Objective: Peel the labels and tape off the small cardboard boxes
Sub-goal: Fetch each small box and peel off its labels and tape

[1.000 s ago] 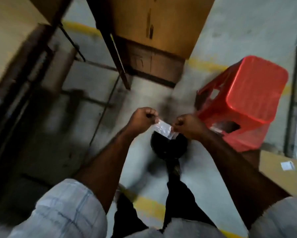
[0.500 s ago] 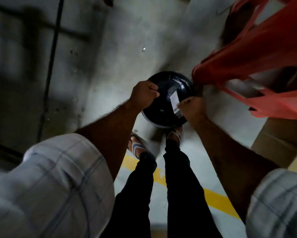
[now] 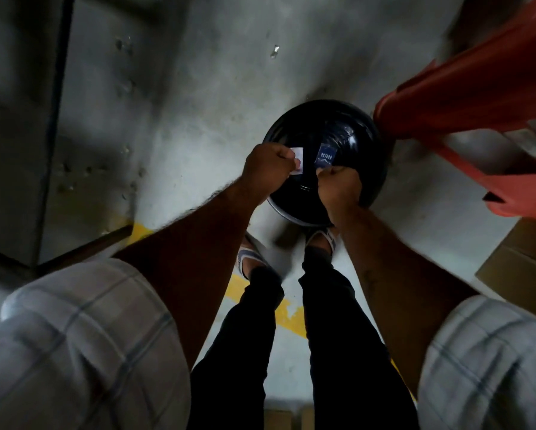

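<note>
Label piece (image 3: 297, 160) — left hand (image 3: 266, 172); blue piece (image 3: 323, 156) — right hand (image 3: 338, 190); over bin (image 3: 338, 119)

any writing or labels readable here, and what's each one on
Blue label piece, pinched by the right hand: one row of white capitals, turned sideways, too blurred to read.
White label scrap, pinched by the left hand: no print legible.
Black bin, red stool, cardboard box: no text visible.
</note>
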A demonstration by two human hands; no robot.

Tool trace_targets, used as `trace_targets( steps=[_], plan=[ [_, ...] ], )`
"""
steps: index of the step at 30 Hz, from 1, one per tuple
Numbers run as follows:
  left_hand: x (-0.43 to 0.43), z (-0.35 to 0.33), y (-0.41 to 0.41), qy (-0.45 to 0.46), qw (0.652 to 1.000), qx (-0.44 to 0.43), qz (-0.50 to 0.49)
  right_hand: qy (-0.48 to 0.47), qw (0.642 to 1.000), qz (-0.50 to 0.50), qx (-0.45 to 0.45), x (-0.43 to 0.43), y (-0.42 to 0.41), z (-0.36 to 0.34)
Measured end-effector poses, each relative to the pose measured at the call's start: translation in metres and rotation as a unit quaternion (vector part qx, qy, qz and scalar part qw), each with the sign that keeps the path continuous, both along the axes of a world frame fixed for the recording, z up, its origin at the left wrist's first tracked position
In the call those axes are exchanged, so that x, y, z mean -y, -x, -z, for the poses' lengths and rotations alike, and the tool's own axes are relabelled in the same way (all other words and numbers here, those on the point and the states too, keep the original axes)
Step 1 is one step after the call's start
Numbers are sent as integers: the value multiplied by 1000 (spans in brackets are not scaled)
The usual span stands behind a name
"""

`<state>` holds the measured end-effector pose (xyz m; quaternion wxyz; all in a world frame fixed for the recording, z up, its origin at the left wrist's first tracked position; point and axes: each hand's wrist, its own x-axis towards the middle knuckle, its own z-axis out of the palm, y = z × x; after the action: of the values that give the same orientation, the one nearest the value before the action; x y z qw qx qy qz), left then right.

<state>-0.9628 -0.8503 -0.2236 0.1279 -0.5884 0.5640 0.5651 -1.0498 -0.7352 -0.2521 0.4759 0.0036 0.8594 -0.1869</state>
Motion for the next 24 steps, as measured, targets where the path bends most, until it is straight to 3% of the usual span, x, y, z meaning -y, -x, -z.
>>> trace_targets(
  steps=[7, 13, 19, 24],
  plan=[
    [3, -51, -11, -3, 1000, -13, -13, 27, 1000, 14, 9, -5, -14, -56],
    [-11, -149, 10, 28, 997, -40, 63, 72, 996, 46, -2, -34, 21, -163],
    [-60, -283, 51, 30, 979, -98, 177, 79, 984, 144, -75, -114, 50, -313],
    [-122, -367, 109, -10, 953, -169, 252, 121, 959, 220, -134, -220, 72, -353]
  ],
)
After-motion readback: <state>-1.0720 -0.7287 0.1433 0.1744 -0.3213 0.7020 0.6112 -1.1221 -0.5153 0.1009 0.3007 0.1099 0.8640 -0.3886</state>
